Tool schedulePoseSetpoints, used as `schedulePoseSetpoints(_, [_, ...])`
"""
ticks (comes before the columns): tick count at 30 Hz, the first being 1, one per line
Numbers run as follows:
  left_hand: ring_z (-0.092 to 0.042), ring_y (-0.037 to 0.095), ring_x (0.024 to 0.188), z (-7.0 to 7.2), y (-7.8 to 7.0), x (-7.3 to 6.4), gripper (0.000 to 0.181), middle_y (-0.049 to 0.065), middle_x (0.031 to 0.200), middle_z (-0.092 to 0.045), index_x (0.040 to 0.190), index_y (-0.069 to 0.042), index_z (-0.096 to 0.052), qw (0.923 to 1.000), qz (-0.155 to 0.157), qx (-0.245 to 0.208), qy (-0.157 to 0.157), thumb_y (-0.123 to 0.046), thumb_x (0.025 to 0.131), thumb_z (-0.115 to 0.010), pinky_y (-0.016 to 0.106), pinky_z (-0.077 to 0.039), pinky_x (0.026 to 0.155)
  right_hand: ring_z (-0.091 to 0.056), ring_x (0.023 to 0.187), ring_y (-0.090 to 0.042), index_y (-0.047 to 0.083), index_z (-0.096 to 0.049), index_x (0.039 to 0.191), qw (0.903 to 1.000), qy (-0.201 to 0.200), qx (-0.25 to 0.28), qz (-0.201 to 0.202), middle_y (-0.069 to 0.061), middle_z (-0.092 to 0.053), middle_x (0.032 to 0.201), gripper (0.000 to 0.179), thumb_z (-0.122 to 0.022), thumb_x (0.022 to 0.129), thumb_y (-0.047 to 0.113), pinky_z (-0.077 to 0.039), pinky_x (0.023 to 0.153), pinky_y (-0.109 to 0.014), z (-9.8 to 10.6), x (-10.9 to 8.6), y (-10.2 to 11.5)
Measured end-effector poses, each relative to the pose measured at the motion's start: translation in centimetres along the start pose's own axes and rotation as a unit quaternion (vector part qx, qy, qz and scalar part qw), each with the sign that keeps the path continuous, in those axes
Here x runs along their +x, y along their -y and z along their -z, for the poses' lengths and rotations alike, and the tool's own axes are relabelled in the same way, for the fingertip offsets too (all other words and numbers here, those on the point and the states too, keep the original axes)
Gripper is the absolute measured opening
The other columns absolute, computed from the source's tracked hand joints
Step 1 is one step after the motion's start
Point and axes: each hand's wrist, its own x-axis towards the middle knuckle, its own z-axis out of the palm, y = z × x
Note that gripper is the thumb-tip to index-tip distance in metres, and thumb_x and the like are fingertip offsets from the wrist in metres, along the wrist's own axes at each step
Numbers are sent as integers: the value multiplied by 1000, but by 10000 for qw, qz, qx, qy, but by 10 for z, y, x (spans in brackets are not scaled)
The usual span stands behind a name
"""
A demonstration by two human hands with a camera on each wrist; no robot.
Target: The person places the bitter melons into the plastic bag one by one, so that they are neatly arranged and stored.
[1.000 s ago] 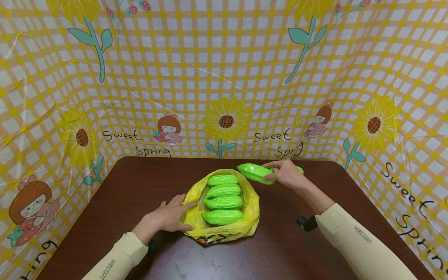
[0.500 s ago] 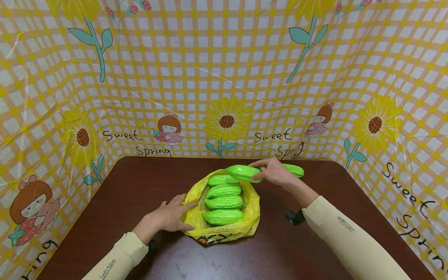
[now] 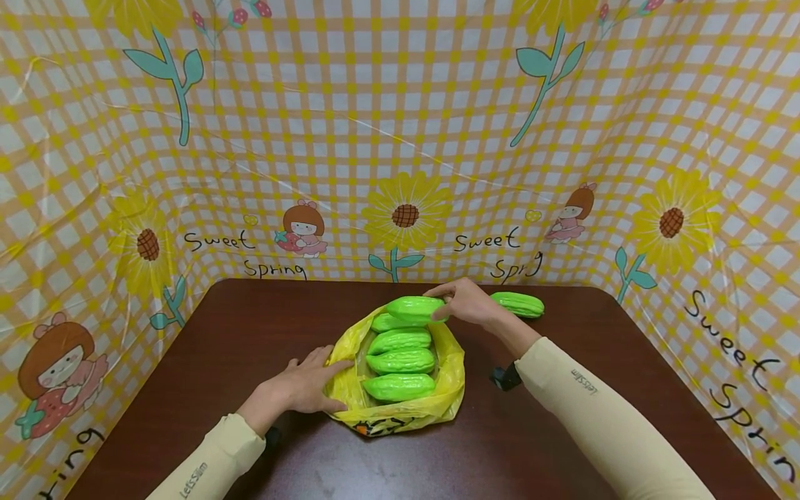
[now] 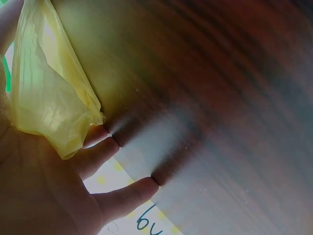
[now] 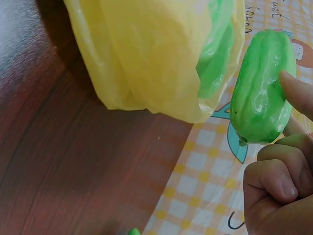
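My right hand (image 3: 473, 304) pinches the right end of a glossy green bitter melon (image 3: 411, 308) between thumb and finger, over the far rim of a yellow plastic bag (image 3: 451, 368). In the right wrist view this bitter melon (image 5: 264, 88) shows ridged skin and a small stem nub, and the lower fingers are curled beneath it. Several more bitter melons (image 3: 400, 387) lie side by side in the open bag. Spread against the bag's left side, my left hand (image 3: 303, 385) has its fingers extended. Its fingertips reach down to the tabletop in the left wrist view.
Another bitter melon (image 3: 521, 304) lies on the dark brown table (image 3: 537, 444) at the back right, behind my right wrist. Checked cloth (image 3: 406, 139) with sunflowers walls off the back and both sides.
My right hand has carried the bitter melon leftward from beside the bag to over its far end, uncovering the loose one behind. The left hand and the bag stay put.
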Motion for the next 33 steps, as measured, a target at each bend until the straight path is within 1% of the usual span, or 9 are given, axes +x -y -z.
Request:
schedulePoseSetpoints(1, [-18, 37, 154, 0, 0, 0, 80, 18, 167, -15, 156, -31, -38, 10000, 0, 1, 0, -55, 88, -72, 71, -20, 113, -55, 129, -42, 13, -70, 130, 10000, 28, -8, 21, -11, -71, 113, 46, -80, 85, 15, -49, 98, -48, -1, 1, 0])
schedulePoseSetpoints(2, [-18, 37, 154, 0, 0, 0, 80, 18, 167, -15, 156, -31, -38, 10000, -2, -6, -3, -55, 88, -72, 71, -20, 113, -43, 141, -42, 13, -70, 130, 10000, 51, -10, 25, -12, -65, 134, 46, -80, 85, 15, -44, 107, -52, -2, 3, 0])
schedulePoseSetpoints(3, [-18, 37, 154, 0, 0, 0, 80, 18, 167, -15, 156, -30, -38, 10000, -6, -6, -5, -55, 88, -72, 71, -20, 113, -40, 143, -42, 13, -70, 130, 10000, 79, 13, 23, -13, -54, 149, 45, -80, 85, 15, -40, 111, -54, -3, 5, 0])
schedulePoseSetpoints(5, [-18, 37, 154, 0, -1, 0, 80, 18, 167, -16, 156, -30, -39, 10000, -16, -4, -10, -55, 88, -72, 71, -20, 113, -35, 146, -43, 12, -69, 130, 9999, 140, 85, 1, -15, -47, 155, 45, -79, 86, 14, -37, 114, -55, -5, 8, -1])
schedulePoseSetpoints(14, [-19, 37, 154, -1, -2, -1, 80, 17, 167, -16, 156, -31, -39, 10000, 12, 28, -35, -55, 88, -73, 71, -20, 113, -34, 147, -42, 13, -70, 130, 9998, 195, -40, 22, -14, -51, 151, 44, -79, 87, 13, -36, 114, -55, -14, 19, -5])
schedulePoseSetpoints(28, [-19, 37, 154, 0, -3, -2, 80, 18, 167, -16, 156, -30, -39, 10000, -2, 40, -53, -55, 88, -73, 71, -20, 113, -38, 144, -44, 9, -68, 131, 9989, 426, -89, 157, -17, -55, 147, 43, -76, 89, 9, -38, 112, -56, -23, 23, -3])
schedulePoseSetpoints(30, [-19, 37, 154, 0, -3, -2, 80, 18, 167, -16, 156, -30, -39, 10000, 0, 45, -49, -55, 88, -73, 71, -20, 113, -42, 141, -42, 9, -69, 131, 9989, 412, -140, 194, -16, -56, 146, 42, -76, 89, 9, -43, 108, -52, -23, 23, -3])
schedulePoseSetpoints(31, [-19, 37, 154, 0, -3, -2, 80, 18, 167, -16, 156, -30, -39, 10000, 5, 45, -46, -55, 88, -73, 71, -20, 113, -53, 129, -41, 10, -69, 131, 9988, 405, -163, 199, -16, -65, 133, 42, -75, 89, 8, -48, 101, -48, -23, 23, -3])
schedulePoseSetpoints(33, [-19, 37, 154, 0, -3, -2, 79, 18, 167, -16, 156, -30, -39, 10000, 7, 42, -47, -55, 88, -73, 71, -21, 113, -57, 120, -37, 10, -69, 130, 9988, 383, -215, 228, -14, -66, 131, 41, -75, 89, 8, -49, 88, -41, -23, 23, -3])
